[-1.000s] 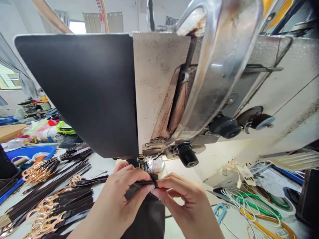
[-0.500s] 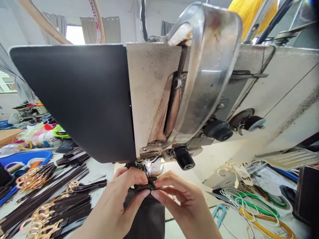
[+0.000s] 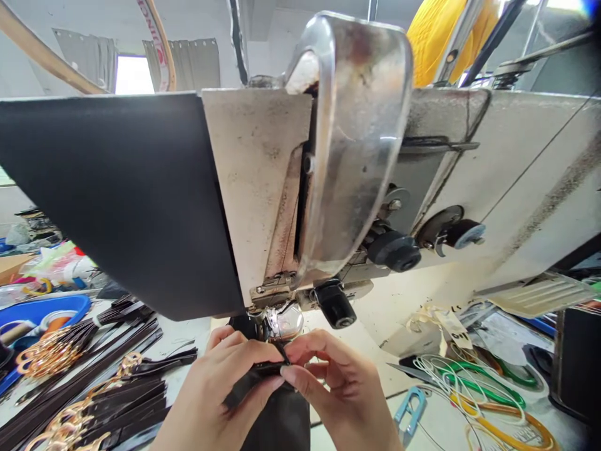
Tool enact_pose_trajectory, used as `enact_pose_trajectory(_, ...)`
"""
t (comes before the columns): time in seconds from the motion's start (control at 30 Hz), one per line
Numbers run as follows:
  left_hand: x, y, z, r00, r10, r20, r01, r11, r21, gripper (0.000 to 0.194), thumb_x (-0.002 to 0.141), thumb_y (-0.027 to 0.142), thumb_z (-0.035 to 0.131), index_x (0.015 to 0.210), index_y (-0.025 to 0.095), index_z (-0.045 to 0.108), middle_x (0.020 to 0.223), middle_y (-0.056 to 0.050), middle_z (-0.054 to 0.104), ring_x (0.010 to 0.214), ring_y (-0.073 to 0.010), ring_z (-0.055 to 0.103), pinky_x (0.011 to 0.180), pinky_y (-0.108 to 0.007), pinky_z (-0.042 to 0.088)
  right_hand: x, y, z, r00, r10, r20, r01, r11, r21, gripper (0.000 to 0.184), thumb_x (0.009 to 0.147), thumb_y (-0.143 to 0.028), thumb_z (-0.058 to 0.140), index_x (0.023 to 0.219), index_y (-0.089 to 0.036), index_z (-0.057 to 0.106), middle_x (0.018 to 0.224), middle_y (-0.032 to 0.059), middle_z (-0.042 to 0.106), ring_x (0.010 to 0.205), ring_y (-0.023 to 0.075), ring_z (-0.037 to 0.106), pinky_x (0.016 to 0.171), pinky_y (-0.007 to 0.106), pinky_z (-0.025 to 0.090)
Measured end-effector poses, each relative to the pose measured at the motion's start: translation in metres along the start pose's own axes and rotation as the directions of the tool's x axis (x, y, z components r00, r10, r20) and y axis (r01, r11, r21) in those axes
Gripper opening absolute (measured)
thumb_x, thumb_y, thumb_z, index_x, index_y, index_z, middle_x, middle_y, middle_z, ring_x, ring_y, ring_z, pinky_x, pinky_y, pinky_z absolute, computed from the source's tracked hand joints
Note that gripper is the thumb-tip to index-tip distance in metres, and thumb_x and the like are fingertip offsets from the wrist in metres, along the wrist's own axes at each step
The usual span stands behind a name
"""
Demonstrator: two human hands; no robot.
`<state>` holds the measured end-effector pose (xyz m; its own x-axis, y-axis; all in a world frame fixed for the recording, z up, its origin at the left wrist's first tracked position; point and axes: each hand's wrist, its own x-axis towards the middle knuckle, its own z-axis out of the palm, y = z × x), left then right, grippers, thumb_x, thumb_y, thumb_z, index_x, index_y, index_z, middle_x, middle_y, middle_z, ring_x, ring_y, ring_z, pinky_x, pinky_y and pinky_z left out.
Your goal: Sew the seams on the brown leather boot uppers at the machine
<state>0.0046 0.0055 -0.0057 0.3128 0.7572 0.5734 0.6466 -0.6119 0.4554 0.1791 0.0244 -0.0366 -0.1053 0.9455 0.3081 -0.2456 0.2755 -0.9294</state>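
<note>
Both my hands meet just below the needle area of a sewing machine, pinching a piece of black material that hangs down between them. My left hand is closed, thumb below and fingers above a folded edge. Opposite it, my right hand pinches the same fold between thumb and forefinger, the two thumbs nearly touching. A small dark strip stands up from the fold between my fingertips. The presser foot and needle are largely hidden behind my fingers and a clear guard.
Dark straps with gold-coloured clasps lie at left, beside a blue tray. To the right are green-handled scissors, tangled white cord, a light-blue thread snipper and a paper tag. A black panel juts left from the machine.
The view has shifted, so the machine appears further left. My hands have tilted the folded edge slightly, and the small dark strip between my fingertips shows more clearly.
</note>
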Motion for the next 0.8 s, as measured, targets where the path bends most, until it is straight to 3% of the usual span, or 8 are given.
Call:
enact_pose_trajectory(0.13, -0.002, -0.005, 0.003, 0.999, 0.024, -0.047, -0.021, 0.998, 0.055, 0.019, 0.088, 0.015, 0.068, 0.097, 0.03, 0.062, 0.078, 0.011, 0.068, 0.07, -0.0095, 0.058, 0.081, -0.027, 0.045, -0.003, 0.005, 0.001, 0.998, -0.04, -0.038, 0.043, 0.997, 0.064, 0.005, 0.081, -0.028, 0.081, 0.084, -0.027, 0.077, 0.081, -0.0031, 0.073, 0.072, 0.0103, 0.07, 0.067, 0.013, 0.057)
enact_pose_trajectory(0.23, -0.004, -0.007, 0.004, 0.997, 0.058, -0.053, -0.054, 0.996, 0.072, 0.02, 0.089, 0.012, 0.068, 0.097, 0.029, 0.062, 0.076, 0.012, 0.068, 0.064, -0.0087, 0.057, 0.084, -0.03, 0.043, -0.006, 0.008, 0.001, 0.98, -0.194, -0.05, 0.19, 0.979, -0.076, 0.013, 0.082, -0.018, 0.079, 0.086, -0.031, 0.079, 0.078, -0.0049, 0.075, 0.068, 0.0094, 0.071, 0.067, 0.012, 0.056)
enact_pose_trajectory(0.37, -0.007, -0.008, 0.004, 0.993, 0.107, -0.054, -0.101, 0.99, 0.097, 0.027, 0.088, 0.005, 0.064, 0.099, 0.029, 0.059, 0.081, 0.014, 0.071, 0.066, -0.008, 0.061, 0.1, -0.031, 0.038, -0.01, 0.014, -0.003, 0.859, -0.511, 0.044, 0.494, 0.802, -0.337, 0.029, 0.087, -0.005, 0.071, 0.101, -0.03, 0.079, 0.081, -0.0004, 0.074, 0.064, 0.0117, 0.067, 0.059, 0.019, 0.055)
enact_pose_trajectory(0.47, -0.01, -0.007, 0.005, 0.988, 0.145, -0.062, -0.136, 0.982, 0.128, 0.032, 0.086, 0.0, 0.06, 0.101, 0.029, 0.058, 0.087, 0.013, 0.073, 0.074, -0.0077, 0.064, 0.107, -0.028, 0.035, -0.012, 0.016, -0.008, 0.765, -0.633, 0.115, 0.602, 0.641, -0.475, 0.034, 0.087, -0.002, 0.067, 0.109, -0.026, 0.076, 0.083, 0.0026, 0.074, 0.062, 0.0131, 0.067, 0.054, 0.022, 0.053)
enact_pose_trajectory(0.53, -0.012, -0.006, 0.006, 0.981, 0.18, -0.075, -0.165, 0.971, 0.175, 0.032, 0.086, 0.0, 0.059, 0.103, 0.027, 0.058, 0.092, 0.01, 0.074, 0.079, -0.0084, 0.065, 0.108, -0.027, 0.036, -0.014, 0.017, -0.012, 0.722, -0.665, 0.19, 0.646, 0.55, -0.53, 0.035, 0.086, 0.0, 0.067, 0.11, -0.024, 0.073, 0.085, 0.0032, 0.076, 0.066, 0.0138, 0.07, 0.058, 0.022, 0.057)
enact_pose_trajectory(0.67, -0.019, -0.004, 0.011, 0.947, 0.307, -0.096, -0.269, 0.919, 0.289, 0.036, 0.083, -0.009, 0.055, 0.106, 0.019, 0.058, 0.091, 0.004, 0.075, 0.076, -0.0075, 0.065, 0.107, -0.027, 0.039, -0.018, 0.023, -0.022, 0.643, -0.677, 0.358, 0.725, 0.387, -0.571, 0.037, 0.083, 0.003, 0.066, 0.114, -0.017, 0.067, 0.094, 0.0066, 0.079, 0.086, 0.0178, 0.076, 0.083, 0.025, 0.063)
enact_pose_trajectory(0.8, -0.03, -0.006, 0.016, 0.927, 0.34, -0.158, -0.278, 0.907, 0.317, 0.036, 0.083, -0.008, 0.057, 0.112, 0.014, 0.059, 0.087, 0.001, 0.077, 0.077, -0.0091, 0.065, 0.104, -0.031, 0.044, -0.02, 0.028, -0.028, 0.61, -0.675, 0.414, 0.755, 0.337, -0.563, 0.037, 0.084, 0.003, 0.065, 0.117, -0.014, 0.064, 0.094, 0.0091, 0.079, 0.094, 0.022, 0.076, 0.089, 0.03, 0.065)
